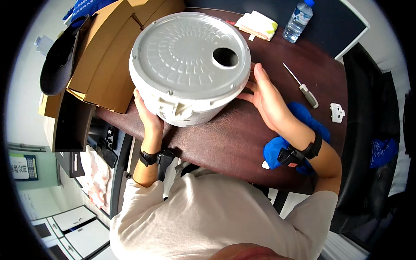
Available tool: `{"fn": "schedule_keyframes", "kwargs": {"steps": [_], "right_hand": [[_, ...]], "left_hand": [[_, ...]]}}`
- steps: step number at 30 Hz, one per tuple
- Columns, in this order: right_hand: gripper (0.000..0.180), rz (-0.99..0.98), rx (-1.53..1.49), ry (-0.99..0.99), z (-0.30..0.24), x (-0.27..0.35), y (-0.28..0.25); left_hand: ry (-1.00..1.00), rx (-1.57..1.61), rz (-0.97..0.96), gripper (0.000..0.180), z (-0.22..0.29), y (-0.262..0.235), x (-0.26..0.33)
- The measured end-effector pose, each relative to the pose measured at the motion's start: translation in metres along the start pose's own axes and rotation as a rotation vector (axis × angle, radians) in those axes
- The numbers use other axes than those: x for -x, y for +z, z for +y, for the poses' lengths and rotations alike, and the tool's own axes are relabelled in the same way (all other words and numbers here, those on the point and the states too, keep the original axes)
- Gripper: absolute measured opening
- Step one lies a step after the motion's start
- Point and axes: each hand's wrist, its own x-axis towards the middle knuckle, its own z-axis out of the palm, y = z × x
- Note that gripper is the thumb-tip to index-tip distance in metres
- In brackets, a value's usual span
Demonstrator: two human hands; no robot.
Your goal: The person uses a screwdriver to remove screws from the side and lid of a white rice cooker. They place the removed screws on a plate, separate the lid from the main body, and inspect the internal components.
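A white round appliance housing [190, 112] stands slightly tilted on the dark brown table, its upper face covered by a silver metal plate [173, 56]. The plate has an embossed fan pattern, small screws round its rim and one round hole [225, 56] toward the right. My left hand [148, 113] grips the housing's lower left side, its fingers partly hidden beneath. On the right side, my right hand [268, 97] steadies the housing with its thumb raised and fingertips against the wall. What the housing contains is hidden.
A screwdriver [307, 93] and a small white plastic part [336, 113] lie to the right. Blue cloth [272, 152] sits under my right forearm. A water bottle [298, 21] and a folded cloth [257, 25] are at the back; a cardboard box [104, 56] stands at left.
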Motion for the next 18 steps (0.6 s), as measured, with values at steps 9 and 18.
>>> {"fn": "schedule_keyframes", "kwargs": {"steps": [9,18], "right_hand": [[0.089,0.02,0.172,0.011,0.001,0.004,0.021],[0.067,0.157,0.001,-0.044,-0.026,0.0,0.005]], "left_hand": [[-0.093,0.118,0.033,0.057,-0.027,-0.033,0.005],[0.007,-0.087,-0.392,0.091,0.018,0.022,0.06]]}}
